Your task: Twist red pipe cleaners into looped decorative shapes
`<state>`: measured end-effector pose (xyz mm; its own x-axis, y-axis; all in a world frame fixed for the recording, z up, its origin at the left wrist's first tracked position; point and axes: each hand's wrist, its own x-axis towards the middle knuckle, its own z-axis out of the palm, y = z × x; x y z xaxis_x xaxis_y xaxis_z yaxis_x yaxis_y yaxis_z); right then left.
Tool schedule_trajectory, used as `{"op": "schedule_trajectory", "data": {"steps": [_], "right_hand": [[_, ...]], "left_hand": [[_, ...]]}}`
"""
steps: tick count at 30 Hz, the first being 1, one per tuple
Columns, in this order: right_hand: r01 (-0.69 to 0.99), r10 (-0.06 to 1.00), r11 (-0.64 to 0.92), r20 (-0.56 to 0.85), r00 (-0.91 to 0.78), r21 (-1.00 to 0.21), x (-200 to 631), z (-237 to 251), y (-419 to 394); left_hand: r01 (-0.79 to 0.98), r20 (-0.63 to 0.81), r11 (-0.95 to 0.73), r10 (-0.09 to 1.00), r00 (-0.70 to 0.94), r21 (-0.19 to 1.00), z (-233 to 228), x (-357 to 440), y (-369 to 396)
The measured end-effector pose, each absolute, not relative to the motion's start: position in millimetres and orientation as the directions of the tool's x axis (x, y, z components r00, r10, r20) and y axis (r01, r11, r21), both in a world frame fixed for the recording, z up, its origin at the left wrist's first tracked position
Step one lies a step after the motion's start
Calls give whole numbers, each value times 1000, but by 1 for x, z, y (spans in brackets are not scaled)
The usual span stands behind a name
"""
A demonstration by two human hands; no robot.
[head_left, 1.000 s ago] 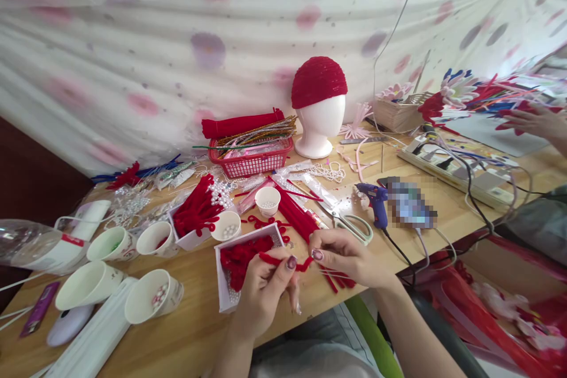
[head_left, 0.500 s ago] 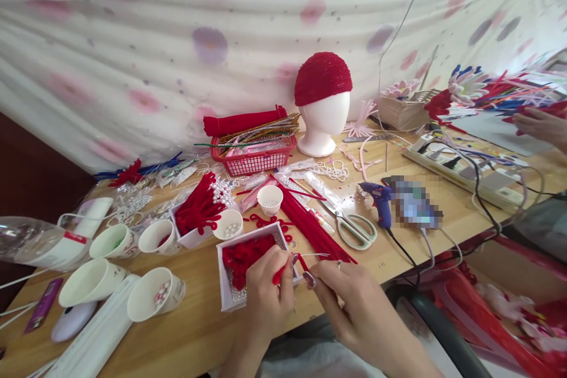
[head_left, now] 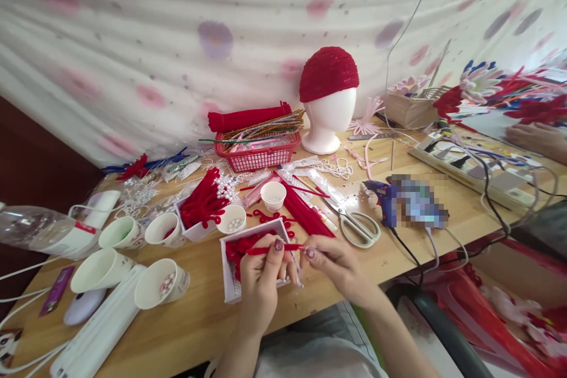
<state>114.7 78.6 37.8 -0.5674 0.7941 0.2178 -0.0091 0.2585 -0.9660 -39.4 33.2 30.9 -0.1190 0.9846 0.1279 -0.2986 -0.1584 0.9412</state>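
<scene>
A short red pipe cleaner (head_left: 257,251) lies level between my hands. My left hand (head_left: 261,286) pinches it under the thumb. Its right end narrows toward what looks like thin bare wire, which my right hand (head_left: 336,266) grips between thumb and fingertips. Just behind my left hand is a white box (head_left: 227,283) with red fuzzy pieces and pearl beads, partly hidden by that hand. Beyond my right hand lies a bundle of red pipe cleaners (head_left: 305,209), next to pale-handled scissors (head_left: 361,230).
White paper cups (head_left: 162,289) with beads stand at left, near a plastic bottle (head_left: 48,230). Behind are a red basket (head_left: 261,159) and a foam head (head_left: 330,118) in a red cap. A blue glue gun (head_left: 386,201) lies at right; another person's hand (head_left: 538,139) is farther right.
My hands have drawn closer together and turned the red pipe cleaner level. The long pale wire end no longer sticks out over my right hand. The view has shifted slightly.
</scene>
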Motion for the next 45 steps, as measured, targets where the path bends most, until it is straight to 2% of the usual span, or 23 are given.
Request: {"op": "schedule_trajectory", "data": {"steps": [2, 4, 6, 8, 10, 12, 14, 15, 16, 18, 20, 22, 24, 26, 27, 29, 31, 34, 38, 41, 45], "right_hand": [[78, 818, 294, 209, -537, -953, 105, 30, 60], [262, 832, 393, 220, -509, -881, 102, 32, 43], [440, 822, 512, 273, -499, -738, 106, 43, 35], [521, 785, 598, 314, -534, -609, 115, 59, 37], [494, 742, 627, 269, -614, -602, 127, 76, 51], [397, 689, 569, 154, -708, -720, 139, 88, 73], [270, 588, 434, 43, -808, -859, 147, 91, 94], [201, 520, 366, 20, -854, -909, 148, 87, 103], [142, 503, 296, 28, -864, -944, 147, 82, 108], [44, 559, 181, 66, -826, -982, 140, 65, 110], [-4, 646, 118, 80, -759, -993, 128, 47, 99], [13, 714, 136, 89, -695, -991, 116, 34, 81], [98, 765, 188, 83, -639, -977, 108, 29, 60], [232, 799, 254, 68, -598, -939, 106, 33, 42], [302, 806, 295, 66, -589, -906, 108, 38, 37], [412, 805, 384, 81, -587, -826, 115, 52, 34], [443, 787, 461, 124, -604, -769, 127, 68, 41], [380, 728, 510, 152, -669, -771, 144, 88, 66], [263, 604, 423, 54, -795, -867, 153, 90, 100], [87, 576, 257, 80, -814, -962, 145, 69, 107], [-72, 700, 100, 122, -703, -992, 129, 39, 89]], "left_hand": [[-79, 201, -226, 949, -244, 971, 30, -38, 35], [235, 355, -297, 895, -270, 926, 30, -40, 36], [495, 513, -369, 837, -191, 787, 30, -43, 37], [599, 587, -442, 807, -58, 668, 31, -48, 36], [574, 584, -510, 809, 67, 641, 32, -54, 34], [444, 529, -539, 833, 158, 716, 34, -59, 31], [242, 428, -465, 883, 190, 852, 35, -62, 26], [126, 369, -393, 912, 182, 911, 36, -62, 24], [7, 306, -311, 939, 158, 951, 37, -60, 22], [-192, 194, -179, 979, 64, 965, 37, -56, 20], [-280, 132, -146, 989, -67, 949, 37, -50, 21], [-186, 163, -199, 967, -194, 962, 36, -46, 24], [106, 317, -299, 909, -270, 948, 34, -44, 27], [435, 519, -389, 823, -233, 812, 30, -44, 29], [541, 590, -418, 785, -189, 729, 28, -44, 29], [624, 656, -458, 746, -118, 633, 23, -47, 28], [611, 659, -489, 748, -72, 623, 22, -50, 26], [547, 610, -539, 790, 65, 640, 27, -57, 22], [276, 422, -469, 881, 214, 839, 39, -63, 15], [46, 348, -354, 932, 97, 934, 38, -60, 14], [-119, 223, -229, 973, -64, 966, 30, -53, 20]]}}
